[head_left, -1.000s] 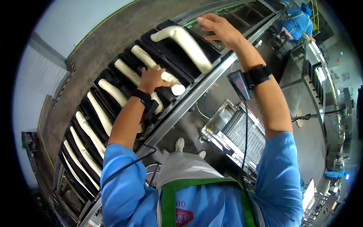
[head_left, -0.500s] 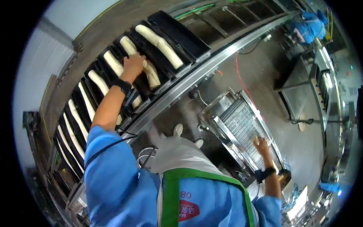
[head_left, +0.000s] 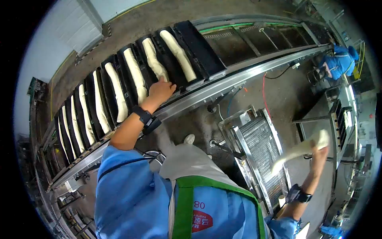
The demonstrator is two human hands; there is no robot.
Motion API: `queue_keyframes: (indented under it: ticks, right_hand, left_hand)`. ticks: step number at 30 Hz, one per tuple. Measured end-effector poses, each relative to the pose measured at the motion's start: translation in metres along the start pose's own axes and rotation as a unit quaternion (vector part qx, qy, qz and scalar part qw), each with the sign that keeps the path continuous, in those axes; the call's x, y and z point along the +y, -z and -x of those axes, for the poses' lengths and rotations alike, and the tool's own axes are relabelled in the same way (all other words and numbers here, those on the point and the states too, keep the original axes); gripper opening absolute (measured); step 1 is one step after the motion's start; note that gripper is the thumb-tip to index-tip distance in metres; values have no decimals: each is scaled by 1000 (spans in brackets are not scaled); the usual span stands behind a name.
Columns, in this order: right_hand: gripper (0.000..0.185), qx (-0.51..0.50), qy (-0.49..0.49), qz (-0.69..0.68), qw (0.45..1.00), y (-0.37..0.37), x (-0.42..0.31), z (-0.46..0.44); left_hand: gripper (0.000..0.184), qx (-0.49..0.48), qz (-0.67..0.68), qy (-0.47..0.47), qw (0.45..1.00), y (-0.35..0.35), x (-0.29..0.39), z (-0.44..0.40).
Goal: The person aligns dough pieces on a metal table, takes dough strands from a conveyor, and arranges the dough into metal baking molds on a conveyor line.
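Note:
Several long pale dough strips lie in black trays side by side on a metal-railed conveyor. My left hand (head_left: 161,91) rests on the near end of one dough strip (head_left: 153,59), its fingers bent and partly spread. Another strip (head_left: 178,55) lies in the tray to the right of it. The last black tray (head_left: 199,47) at the right end of the row holds no dough. My right hand (head_left: 319,156) grips a loose dough strip (head_left: 300,149), blurred by motion, which hangs leftward over the wire-mesh belt.
The wire-mesh belt (head_left: 260,139) in a metal frame stands at the right of my feet. A metal rail (head_left: 250,75) runs along the conveyor's near side. A co-worker in blue (head_left: 339,63) is at the upper right, beyond a steel table (head_left: 314,111).
My right hand has risen from the mesh belt with a dough strip in it. My left hand has moved to the near end of its strip, which now lies straighter in the tray.

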State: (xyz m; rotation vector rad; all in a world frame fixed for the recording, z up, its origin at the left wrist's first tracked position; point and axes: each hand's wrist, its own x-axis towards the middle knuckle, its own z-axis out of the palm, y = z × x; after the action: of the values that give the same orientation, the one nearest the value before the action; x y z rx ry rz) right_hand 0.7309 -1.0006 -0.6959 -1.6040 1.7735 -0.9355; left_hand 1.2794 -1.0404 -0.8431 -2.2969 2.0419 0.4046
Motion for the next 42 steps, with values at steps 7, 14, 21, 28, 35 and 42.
queue_keyframes:
  ticks: [7,14,21,28,35,42]
  right_hand:
    - [30,98,98,-148,979,-28,-90,-99]
    - [39,-40,195,-312,929,-253,-133,-164]
    - [46,-239,395,30,887,-328,7,-158]
    - [35,-315,299,49,900,-258,115,-175]
    - [26,-398,138,-7,907,-231,143,-167]
    - [27,-420,60,-32,905,-207,138,-147]
  left_hand:
    - [33,-34,-84,-14,996,28,21,-1]
    - [21,191,-96,-90,973,-17,58,-49]
    - [29,9,-78,-8,997,-14,68,-45]
    - [24,-58,-83,30,994,18,65,-46]
    - [25,95,-56,16,994,14,13,-216]
    - [69,45,410,356,838,28,1,-251]
